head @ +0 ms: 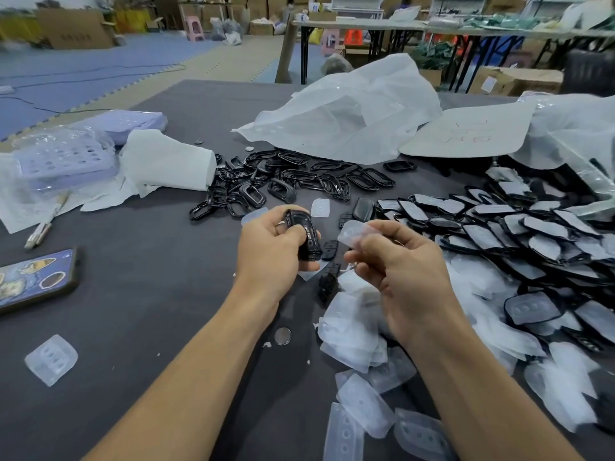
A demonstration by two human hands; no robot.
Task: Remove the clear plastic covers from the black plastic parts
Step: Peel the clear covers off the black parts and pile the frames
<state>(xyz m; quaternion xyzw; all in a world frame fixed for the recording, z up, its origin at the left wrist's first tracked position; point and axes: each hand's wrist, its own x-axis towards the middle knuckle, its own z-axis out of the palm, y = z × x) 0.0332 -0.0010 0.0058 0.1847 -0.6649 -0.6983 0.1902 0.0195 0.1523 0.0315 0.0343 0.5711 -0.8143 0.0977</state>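
My left hand [271,252] grips a black plastic part [304,236] above the middle of the dark table, thumb across its face. A little to its right, my right hand [396,277] pinches a clear plastic cover [357,232] between thumb and fingers, apart from the part. A heap of bare black frames [286,181] lies beyond my hands. At the right, many black parts with clear covers on them [519,227] lie in overlapping rows. Loose clear covers [359,331] are piled under and in front of my right forearm.
A phone [33,281] lies at the left edge, a single clear cover [51,359] near the front left. White paper [166,164], a purple tray [63,161], plastic bags [349,111] and a coin cell [283,336] are on the table too.
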